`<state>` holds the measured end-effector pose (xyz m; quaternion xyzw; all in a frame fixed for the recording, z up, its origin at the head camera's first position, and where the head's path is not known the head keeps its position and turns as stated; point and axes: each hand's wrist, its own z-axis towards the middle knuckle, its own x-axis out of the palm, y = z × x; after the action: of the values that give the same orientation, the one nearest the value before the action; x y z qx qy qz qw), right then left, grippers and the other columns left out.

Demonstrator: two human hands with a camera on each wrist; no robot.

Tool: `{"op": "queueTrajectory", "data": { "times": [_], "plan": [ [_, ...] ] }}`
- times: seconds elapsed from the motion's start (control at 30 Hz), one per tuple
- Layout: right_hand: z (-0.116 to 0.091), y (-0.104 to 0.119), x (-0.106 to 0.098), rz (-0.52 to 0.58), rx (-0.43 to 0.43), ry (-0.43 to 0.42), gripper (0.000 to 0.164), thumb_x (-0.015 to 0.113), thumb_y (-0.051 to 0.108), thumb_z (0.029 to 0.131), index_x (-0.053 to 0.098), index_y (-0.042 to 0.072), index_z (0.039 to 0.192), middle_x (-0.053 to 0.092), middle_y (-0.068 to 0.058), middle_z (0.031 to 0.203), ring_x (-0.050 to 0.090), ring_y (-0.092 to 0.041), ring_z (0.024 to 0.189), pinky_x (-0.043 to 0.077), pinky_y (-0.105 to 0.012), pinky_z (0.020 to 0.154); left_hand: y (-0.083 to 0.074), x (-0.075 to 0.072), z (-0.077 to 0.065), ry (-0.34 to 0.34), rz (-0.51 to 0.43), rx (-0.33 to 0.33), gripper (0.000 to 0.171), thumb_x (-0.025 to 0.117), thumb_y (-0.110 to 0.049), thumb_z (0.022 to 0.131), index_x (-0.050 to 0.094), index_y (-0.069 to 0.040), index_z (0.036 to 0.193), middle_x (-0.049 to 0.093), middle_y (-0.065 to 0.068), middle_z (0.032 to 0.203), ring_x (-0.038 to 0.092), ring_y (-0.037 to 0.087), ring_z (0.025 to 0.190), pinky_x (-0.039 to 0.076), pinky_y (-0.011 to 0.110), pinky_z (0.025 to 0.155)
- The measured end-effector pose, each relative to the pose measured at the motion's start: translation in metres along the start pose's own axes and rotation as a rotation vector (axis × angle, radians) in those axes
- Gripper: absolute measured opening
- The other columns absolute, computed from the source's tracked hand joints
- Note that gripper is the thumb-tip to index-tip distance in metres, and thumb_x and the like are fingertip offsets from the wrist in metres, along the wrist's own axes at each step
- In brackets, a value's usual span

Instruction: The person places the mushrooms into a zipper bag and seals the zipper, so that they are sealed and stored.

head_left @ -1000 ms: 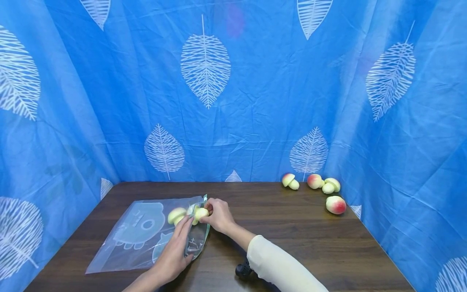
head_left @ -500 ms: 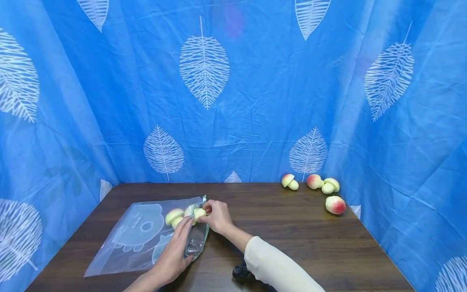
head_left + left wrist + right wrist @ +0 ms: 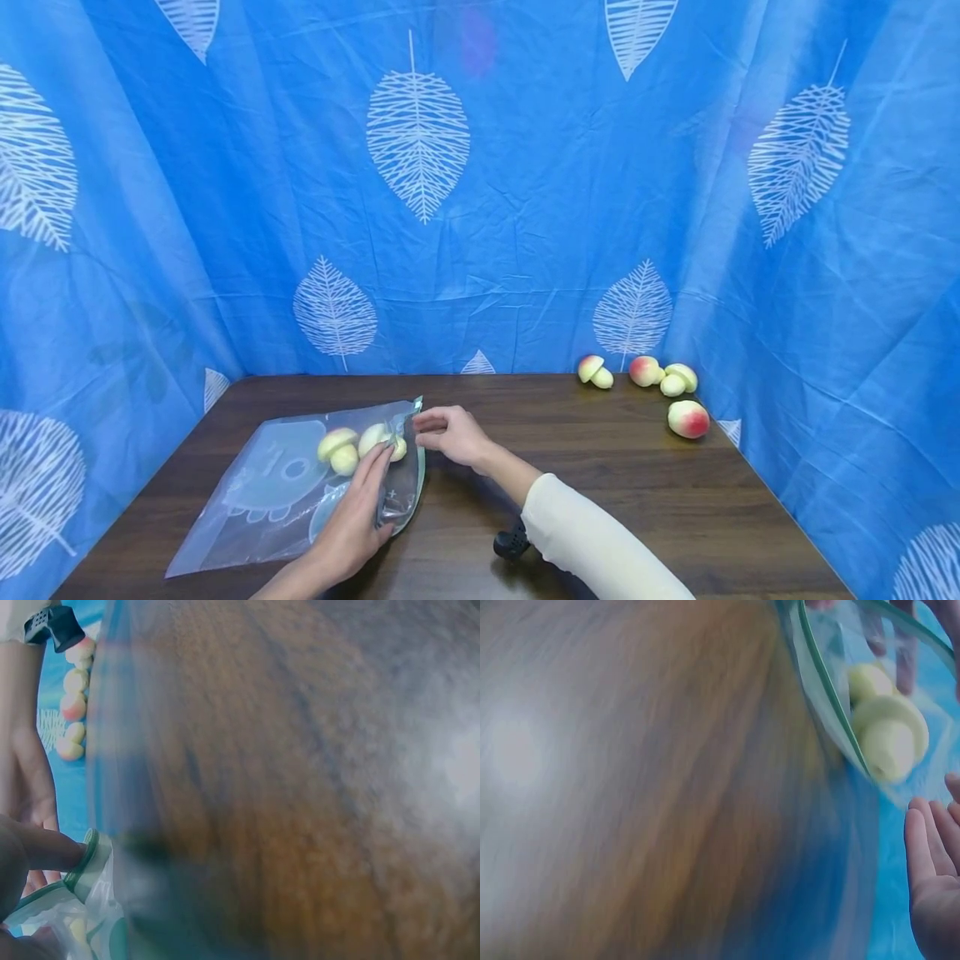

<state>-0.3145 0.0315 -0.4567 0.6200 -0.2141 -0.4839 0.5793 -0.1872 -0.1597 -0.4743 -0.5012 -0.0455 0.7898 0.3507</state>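
Observation:
A clear zip bag (image 3: 255,533) with printed cartoon shapes lies flat on the left of the table, its green-edged mouth to the right. Two toy mushrooms are inside: one mushroom (image 3: 343,460) with a pinkish cap, and a pale mushroom (image 3: 373,435) nearer the mouth, partly behind fingers. My left hand (image 3: 352,517) holds the bag by its mouth, thumb low and fingers over the upper layer. In the left wrist view, the green rim (image 3: 91,859) runs beside a finger. Just right of the mouth, my right hand (image 3: 457,436) has its fingers extended, holding nothing.
At the table's back right lie more toy mushrooms: one mushroom (image 3: 595,372) alone, a pair of mushrooms (image 3: 678,380) touching, and a pink-tipped one (image 3: 687,419) in front. A black device (image 3: 512,543) is at the right wrist. A blue curtain (image 3: 510,208) surrounds the table (image 3: 600,467).
The right hand has let go of the pale mushroom and drawn back slightly to the right. Both mushrooms have slid left, deeper into the bag. The left hand has hardly moved.

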Motion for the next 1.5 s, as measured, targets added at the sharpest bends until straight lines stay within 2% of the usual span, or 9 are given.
{"op": "queueTrajectory", "data": {
  "times": [0.17,0.47,0.63,0.8,0.97,1.1,1.3,1.5],
  "plan": [
    [-0.005,-0.003,-0.026,-0.043,-0.026,0.0,0.038,0.075,0.007,0.094,0.067,-0.003,0.129,0.072,-0.016,0.119,0.07,-0.023,0.107,0.058,-0.034,0.092,0.001,-0.003,0.0,-0.03,0.004,0.0,0.112,0.093,0.015,0.051,0.041,0.007,0.149,0.038,0.023,0.153,0.045,0.044,0.136,0.049,0.054,0.103],
    [-0.02,-0.004,-0.068,-0.067,-0.005,0.003,0.041,0.077,0.006,0.092,0.067,0.001,0.131,0.068,-0.024,0.12,0.07,-0.024,0.103,0.061,-0.036,0.086,0.004,-0.004,-0.001,-0.022,-0.031,-0.019,0.112,0.093,0.014,0.054,0.038,0.006,0.151,0.035,0.023,0.156,0.037,0.046,0.142,0.048,0.055,0.103],
    [-0.03,-0.007,-0.088,-0.054,0.005,0.002,0.044,0.076,0.005,0.093,0.064,-0.001,0.134,0.068,-0.024,0.12,0.07,-0.025,0.103,0.061,-0.038,0.086,0.006,-0.005,-0.001,-0.008,-0.086,-0.07,0.111,0.092,0.014,0.056,0.037,0.004,0.153,0.033,0.026,0.157,0.039,0.05,0.14,0.048,0.057,0.103],
    [-0.039,-0.011,-0.111,-0.052,0.021,-0.016,0.046,0.076,0.008,0.094,0.061,-0.002,0.136,0.066,-0.025,0.122,0.068,-0.028,0.106,0.06,-0.046,0.089,0.008,-0.007,0.001,-0.009,-0.129,-0.093,0.112,0.093,0.013,0.057,0.036,0.004,0.153,0.032,0.027,0.158,0.042,0.051,0.137,0.045,0.059,0.104],
    [-0.051,-0.009,-0.129,-0.042,0.038,-0.038,0.048,0.075,0.009,0.095,0.059,-0.002,0.139,0.067,-0.019,0.12,0.068,-0.03,0.107,0.057,-0.056,0.092,0.01,-0.008,0.001,-0.003,-0.13,-0.106,0.112,0.092,0.012,0.058,0.035,0.004,0.154,0.031,0.027,0.159,0.04,0.051,0.138,0.042,0.059,0.107],
    [-0.059,-0.011,-0.142,-0.073,0.02,-0.059,0.048,0.076,0.009,0.094,0.059,-0.003,0.138,0.069,-0.018,0.118,0.068,-0.032,0.108,0.059,-0.052,0.091,0.011,-0.007,0.001,-0.012,-0.13,-0.09,0.111,0.092,0.011,0.059,0.036,0.004,0.154,0.032,0.027,0.158,0.04,0.051,0.138,0.042,0.06,0.107],
    [-0.068,-0.015,-0.161,-0.126,-0.012,-0.083,0.049,0.075,0.009,0.095,0.058,-0.005,0.139,0.069,-0.018,0.119,0.066,-0.036,0.111,0.059,-0.045,0.087,0.011,-0.006,0.001,-0.007,-0.123,-0.108,0.11,0.092,0.011,0.06,0.035,0.003,0.154,0.031,0.026,0.159,0.04,0.049,0.139,0.044,0.058,0.107],
    [-0.079,-0.018,-0.178,-0.14,0.01,-0.113,0.048,0.076,0.009,0.094,0.059,-0.005,0.138,0.069,-0.018,0.119,0.066,-0.033,0.11,0.06,-0.038,0.086,0.011,-0.007,0.002,-0.019,-0.118,-0.091,0.11,0.092,0.011,0.059,0.036,0.004,0.153,0.032,0.026,0.158,0.041,0.049,0.138,0.044,0.059,0.106]
  ]
}}
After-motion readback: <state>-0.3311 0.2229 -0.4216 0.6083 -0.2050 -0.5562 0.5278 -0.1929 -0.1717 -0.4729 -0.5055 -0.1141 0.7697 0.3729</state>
